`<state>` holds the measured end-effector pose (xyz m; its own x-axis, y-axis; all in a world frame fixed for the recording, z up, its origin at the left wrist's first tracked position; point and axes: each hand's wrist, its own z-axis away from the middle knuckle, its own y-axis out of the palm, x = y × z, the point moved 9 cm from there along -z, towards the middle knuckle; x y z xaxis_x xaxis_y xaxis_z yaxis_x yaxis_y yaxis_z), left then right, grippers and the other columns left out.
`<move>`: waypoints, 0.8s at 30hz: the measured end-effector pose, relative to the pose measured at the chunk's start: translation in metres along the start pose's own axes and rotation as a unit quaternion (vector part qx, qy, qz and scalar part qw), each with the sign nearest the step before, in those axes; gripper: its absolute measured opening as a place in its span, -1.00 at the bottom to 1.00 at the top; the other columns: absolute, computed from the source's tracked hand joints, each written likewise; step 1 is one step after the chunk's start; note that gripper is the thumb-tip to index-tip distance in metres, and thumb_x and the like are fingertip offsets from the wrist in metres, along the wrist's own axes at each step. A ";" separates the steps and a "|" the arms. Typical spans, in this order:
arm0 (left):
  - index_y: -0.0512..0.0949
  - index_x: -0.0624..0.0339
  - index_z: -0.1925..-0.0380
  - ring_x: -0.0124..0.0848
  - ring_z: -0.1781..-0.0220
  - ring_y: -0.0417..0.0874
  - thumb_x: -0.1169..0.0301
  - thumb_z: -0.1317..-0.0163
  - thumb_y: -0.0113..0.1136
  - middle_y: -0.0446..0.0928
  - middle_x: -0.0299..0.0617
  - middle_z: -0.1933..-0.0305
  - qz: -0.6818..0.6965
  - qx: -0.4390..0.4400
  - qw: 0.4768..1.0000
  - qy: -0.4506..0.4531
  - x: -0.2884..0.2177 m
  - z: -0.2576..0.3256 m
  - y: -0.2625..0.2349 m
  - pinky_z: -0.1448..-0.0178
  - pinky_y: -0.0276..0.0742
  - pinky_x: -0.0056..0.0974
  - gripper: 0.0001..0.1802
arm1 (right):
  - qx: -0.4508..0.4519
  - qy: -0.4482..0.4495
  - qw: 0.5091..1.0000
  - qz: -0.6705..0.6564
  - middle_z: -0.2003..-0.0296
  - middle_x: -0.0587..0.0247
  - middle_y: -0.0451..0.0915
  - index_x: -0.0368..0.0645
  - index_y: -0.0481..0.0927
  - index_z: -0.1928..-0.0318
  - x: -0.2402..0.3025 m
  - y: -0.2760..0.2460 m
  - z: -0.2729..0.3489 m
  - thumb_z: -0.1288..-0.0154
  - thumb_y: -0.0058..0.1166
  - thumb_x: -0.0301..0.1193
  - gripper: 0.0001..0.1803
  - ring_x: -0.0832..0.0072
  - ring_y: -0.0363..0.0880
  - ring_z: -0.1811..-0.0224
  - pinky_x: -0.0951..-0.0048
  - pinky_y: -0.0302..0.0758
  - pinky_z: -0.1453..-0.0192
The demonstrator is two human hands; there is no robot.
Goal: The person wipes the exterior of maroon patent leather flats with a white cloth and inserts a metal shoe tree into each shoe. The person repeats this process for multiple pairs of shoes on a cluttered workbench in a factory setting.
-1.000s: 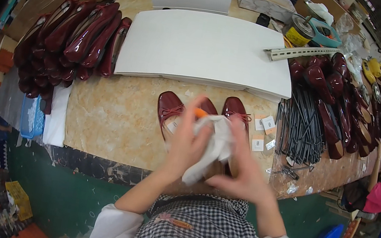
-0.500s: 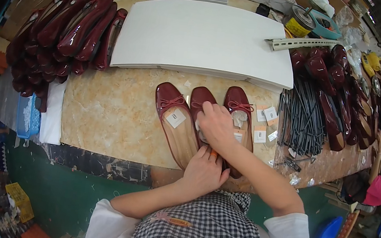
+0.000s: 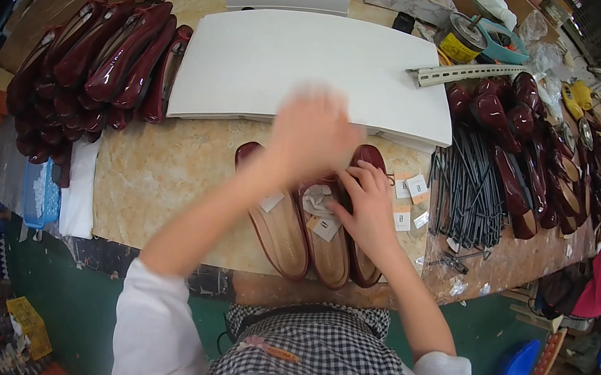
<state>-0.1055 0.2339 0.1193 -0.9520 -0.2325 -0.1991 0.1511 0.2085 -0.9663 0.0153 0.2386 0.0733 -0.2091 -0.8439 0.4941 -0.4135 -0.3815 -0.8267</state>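
Three dark red patent ballet flats with bows lie side by side on the table, toes away from me: a left shoe (image 3: pixel 280 239), a middle shoe (image 3: pixel 330 261) and a right shoe (image 3: pixel 366 269). The middle one has a wad of tissue paper (image 3: pixel 316 199) in its front and a small white tag (image 3: pixel 324 227) on its insole. My left hand (image 3: pixel 315 130), smeared by motion, is above the shoe toes and the near edge of a white sheet stack; its fingers are unclear. Fingers apart, my right hand (image 3: pixel 366 200) rests over the right shoe's front, its thumb near the tissue.
The stack of white sheets (image 3: pixel 317 61) lies beyond the shoes. Piled red shoes (image 3: pixel 105 59) stand left, with more (image 3: pixel 510 124) at right beside a bundle of dark thin rods (image 3: pixel 467 187). Loose tags (image 3: pixel 404 222) lie right of the shoes. Another person's pink clothing (image 3: pixel 600 284) shows far right.
My left hand has swung up from the shoes' heel end to above the toes. My right hand has shifted right, off the middle shoe, uncovering its tissue and tag.
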 end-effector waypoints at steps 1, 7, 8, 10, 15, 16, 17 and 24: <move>0.56 -0.06 -0.06 0.03 -0.35 0.32 -0.11 -0.27 -0.02 0.47 0.21 -0.13 -0.195 -0.225 0.954 0.042 0.036 -0.014 -0.009 -0.32 0.19 0.30 -0.47 | -0.005 -0.005 1.000 -0.008 0.01 0.15 0.50 -0.18 0.56 -0.06 0.013 -0.011 0.006 -0.04 0.29 -0.45 -0.50 0.13 0.32 -0.25 0.08 0.23 -0.33; 0.52 0.00 -0.10 0.00 -0.29 0.31 0.02 -0.27 0.05 0.44 0.09 -0.11 -0.057 -0.179 0.970 -0.157 0.132 -0.035 0.029 -0.27 0.25 0.17 -0.52 | -0.036 0.054 0.995 -0.070 -0.04 0.11 0.51 -0.20 0.56 -0.08 -0.008 -0.048 0.042 -0.13 0.23 -0.51 -0.56 0.09 0.37 -0.23 0.16 0.37 -0.25; 0.55 0.04 -0.04 -0.02 -0.19 0.39 0.08 -0.24 0.10 0.47 0.07 -0.01 0.007 -0.174 0.974 -0.145 0.126 -0.034 0.026 -0.20 0.35 0.09 -0.56 | -0.031 0.072 0.991 -0.110 -0.04 0.10 0.51 -0.21 0.56 -0.07 -0.010 -0.049 0.045 -0.14 0.23 -0.52 -0.57 0.08 0.39 -0.22 0.16 0.37 -0.25; 0.59 0.13 0.16 -0.04 0.06 0.50 0.21 -0.16 0.19 0.49 -0.01 0.20 0.065 -0.180 0.976 -0.104 0.095 -0.025 0.010 -0.01 0.47 -0.05 -0.69 | -0.026 0.098 0.981 -0.163 -0.07 0.07 0.51 -0.21 0.51 -0.14 -0.011 -0.052 0.049 -0.22 0.18 -0.49 -0.55 0.14 0.43 -0.20 0.23 0.41 -0.23; 0.53 0.16 0.50 -0.19 -0.08 0.55 0.34 -0.01 0.25 0.53 -0.08 0.17 0.353 -0.075 0.896 0.260 -0.126 0.111 -0.043 0.04 0.58 -0.19 -0.85 | -0.051 0.312 0.631 -0.708 -0.11 0.06 0.52 -0.18 0.43 -0.23 -0.041 -0.009 0.068 -0.35 0.05 -0.40 -0.55 0.33 0.50 -0.16 0.33 0.52 -0.16; 0.60 0.08 0.53 -0.05 -0.16 0.52 0.33 0.07 0.35 0.53 -0.02 -0.04 0.370 -0.118 0.884 0.260 -0.123 0.115 -0.061 -0.19 0.45 -0.01 -0.86 | -0.021 0.308 0.577 -0.756 -0.09 0.07 0.54 -0.19 0.43 -0.21 -0.039 0.003 0.068 -0.36 0.03 -0.39 -0.57 0.35 0.54 -0.12 0.35 0.54 -0.14; 0.63 0.08 0.50 0.01 -0.27 0.44 0.37 0.06 0.34 0.54 0.01 -0.05 0.410 -0.168 0.874 0.199 -0.098 0.107 -0.071 -0.35 0.23 0.16 -0.90 | 0.008 0.304 0.519 -0.799 -0.08 0.08 0.56 -0.19 0.44 -0.20 -0.035 0.013 0.069 -0.37 0.01 -0.38 -0.58 0.38 0.58 -0.08 0.36 0.57 -0.12; 0.52 0.28 0.09 -0.16 0.05 0.61 0.55 -0.15 0.15 0.59 0.00 0.11 0.348 -0.294 0.875 -0.166 -0.004 0.147 -0.036 -0.16 0.42 -0.20 -0.71 | 0.015 0.069 0.952 -0.299 -0.37 -0.02 0.21 -0.25 0.34 -0.27 0.021 -0.037 0.006 -0.17 0.17 -0.52 -0.38 0.17 0.22 -0.41 0.27 0.24 -0.41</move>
<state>-0.0683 0.0873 0.1312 -0.5398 -0.0986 -0.8360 0.4072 0.8386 -0.3619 0.0315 0.2332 0.1127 -0.0589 -0.4168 0.9071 -0.4706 -0.7898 -0.3934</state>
